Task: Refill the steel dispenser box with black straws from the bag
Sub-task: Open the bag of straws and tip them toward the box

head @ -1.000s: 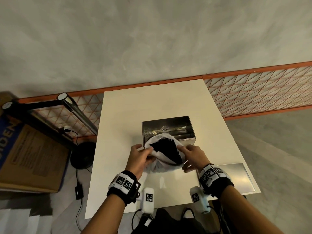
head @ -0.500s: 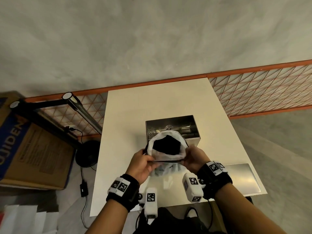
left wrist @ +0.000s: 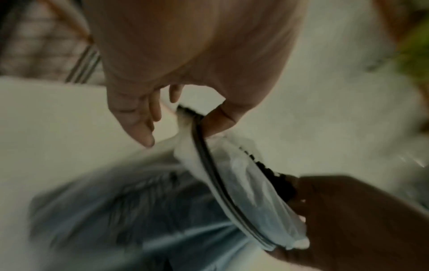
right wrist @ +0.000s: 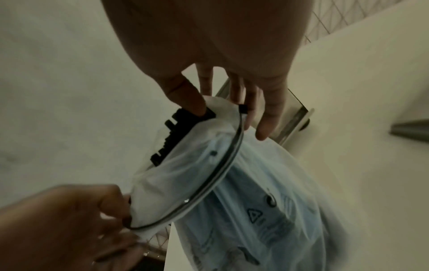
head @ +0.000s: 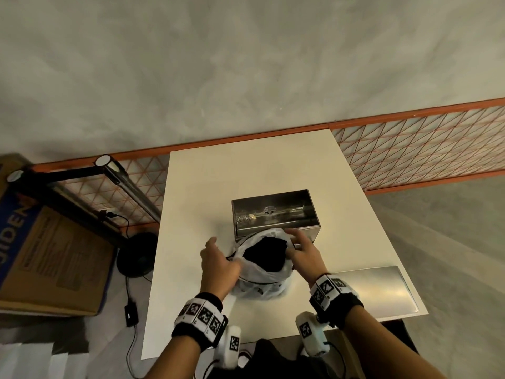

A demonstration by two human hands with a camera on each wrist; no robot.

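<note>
Left hand (head: 218, 266) and right hand (head: 303, 253) hold the bag (head: 257, 287) open, black straws (head: 266, 255) showing.

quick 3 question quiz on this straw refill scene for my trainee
1. True or false: the steel dispenser box is closed with a lid.
2. The bag is: A) on the box's near side; B) inside the box; C) on the floor.
3. Fill in: the black straws sit inside the ____.
Key: 1 false; 2 A; 3 bag.
</note>
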